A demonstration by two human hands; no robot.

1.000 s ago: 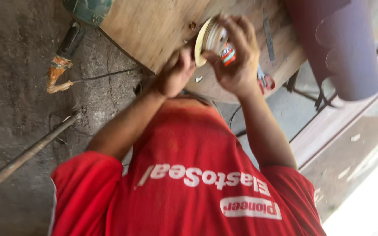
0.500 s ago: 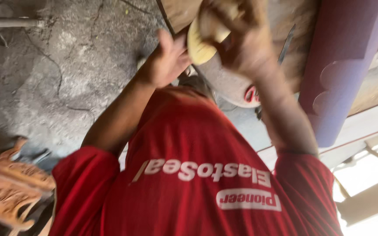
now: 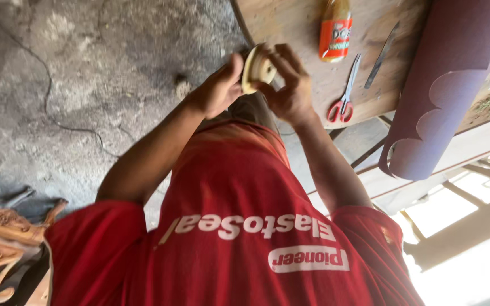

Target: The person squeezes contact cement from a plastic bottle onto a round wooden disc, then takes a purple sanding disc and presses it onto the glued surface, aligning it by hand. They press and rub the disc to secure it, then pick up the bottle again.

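Head view: both hands, left hand [image 3: 218, 90] and right hand [image 3: 288, 89], clamp fingers round a pale round disc [image 3: 254, 69], held up beside the worktop [image 3: 290, 25] edge. Thin edge grip; one loose pinch could drop it onto the concrete floor [image 3: 75, 85].

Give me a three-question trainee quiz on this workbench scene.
1. True or false: the red-handled scissors lie on the wooden table.
2. What do the left hand and right hand hold together? A) pale round disc B) hammer C) paintbrush
3. What colour is the rolled sheet to the right of the scissors?

Key: 1 true; 2 A; 3 purple.
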